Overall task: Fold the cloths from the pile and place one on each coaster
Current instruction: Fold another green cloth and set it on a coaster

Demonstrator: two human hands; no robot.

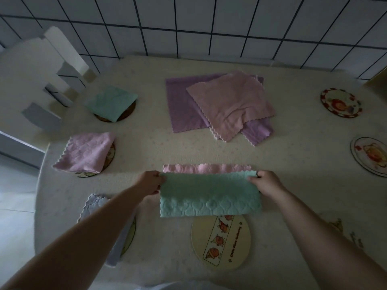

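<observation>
A green and pink cloth [210, 195] lies in front of me, half folded over, with its pink underside showing along the far edge. My left hand [151, 183] pinches its left corner and my right hand [265, 182] pinches its right corner. The pile [217, 103] of pink and purple cloths sits further back at centre. A bare round coaster [221, 241] lies just below the held cloth. On the left, folded cloths cover three coasters: green [111, 102], pink [87, 152] and pale blue [95, 208].
Two bare coasters [341, 102] [369, 155] lie along the right side of the table. A cream tablecloth [146, 143] covers the table. A white chair [41, 65] stands at the far left, with a tiled wall behind.
</observation>
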